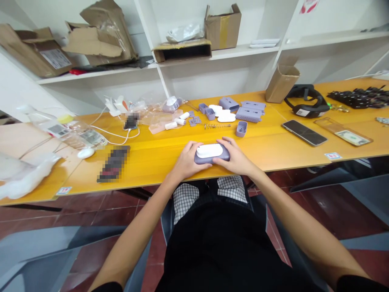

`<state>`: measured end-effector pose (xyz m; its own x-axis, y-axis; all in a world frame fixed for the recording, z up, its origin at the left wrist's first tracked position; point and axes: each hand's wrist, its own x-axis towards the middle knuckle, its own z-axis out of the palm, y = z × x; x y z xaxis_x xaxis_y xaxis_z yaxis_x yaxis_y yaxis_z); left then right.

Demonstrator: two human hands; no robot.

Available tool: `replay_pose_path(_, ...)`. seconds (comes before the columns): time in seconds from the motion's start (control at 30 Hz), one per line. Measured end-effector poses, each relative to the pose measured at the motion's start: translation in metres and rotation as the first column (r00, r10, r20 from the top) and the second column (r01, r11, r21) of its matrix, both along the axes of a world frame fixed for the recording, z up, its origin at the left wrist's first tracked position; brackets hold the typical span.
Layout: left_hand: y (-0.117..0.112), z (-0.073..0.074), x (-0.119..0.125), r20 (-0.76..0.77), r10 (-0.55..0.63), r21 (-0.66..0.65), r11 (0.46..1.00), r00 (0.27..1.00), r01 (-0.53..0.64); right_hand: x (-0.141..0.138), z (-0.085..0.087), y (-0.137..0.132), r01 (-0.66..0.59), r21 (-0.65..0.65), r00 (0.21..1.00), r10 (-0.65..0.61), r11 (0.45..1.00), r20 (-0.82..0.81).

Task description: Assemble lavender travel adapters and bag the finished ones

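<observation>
Between both hands, at the table's front edge, is a purple plastic case with a white oval top. My left hand grips its left end, thumb along the near side. Around the right end curls my right hand, its thumb also on the near side. Just beyond lie a small purple cup-like part, a metal spring, white oval pieces and larger purple housings. White cylinders and small flat purple parts are spread to their left.
A phone, a clear case and a black headset occupy the right side. Leftward are a white cable, a pixelated dark object and plastic bottles. Shelves with cardboard boxes stand behind the table.
</observation>
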<state>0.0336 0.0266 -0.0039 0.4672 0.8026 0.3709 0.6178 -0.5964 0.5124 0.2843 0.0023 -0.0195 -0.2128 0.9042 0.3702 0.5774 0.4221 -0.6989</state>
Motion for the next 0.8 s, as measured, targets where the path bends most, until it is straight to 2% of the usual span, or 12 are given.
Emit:
replay_pose_path(0.1,0.004,-0.003,-0.001,-0.016,0.048,-0.001,0.999,0.999,-0.048,0.018,0.0,0.004,-0.077,-0.009,0.993,0.077,0.997,0.085)
replay_pose_path(0.27,0.013,-0.005,-0.006,-0.096,0.172,-0.07,0.981,0.98,-0.179,0.034,-0.008,0.017,0.081,0.029,0.981,-0.085,0.996,0.174)
replay_pose_path(0.43,0.016,-0.006,-0.009,-0.248,0.131,-0.035,0.989,0.96,-0.144,0.037,-0.008,0.031,0.07,0.013,0.96,-0.071,0.997,0.271)
replay_pose_path(0.53,0.016,-0.006,-0.009,-0.301,0.154,0.006,0.987,0.941,-0.159,0.035,-0.008,0.033,0.07,0.009,0.952,-0.07,0.998,0.3)
replay_pose_path(0.67,0.015,-0.005,-0.014,-0.408,0.17,0.021,0.984,0.897,-0.177,0.03,-0.01,0.029,0.139,0.015,0.939,-0.137,0.99,0.316)
replay_pose_path(0.8,0.013,-0.001,-0.024,-0.473,0.226,0.013,0.968,0.852,-0.249,0.03,-0.01,0.02,0.243,-0.027,0.851,-0.2,0.97,0.486)
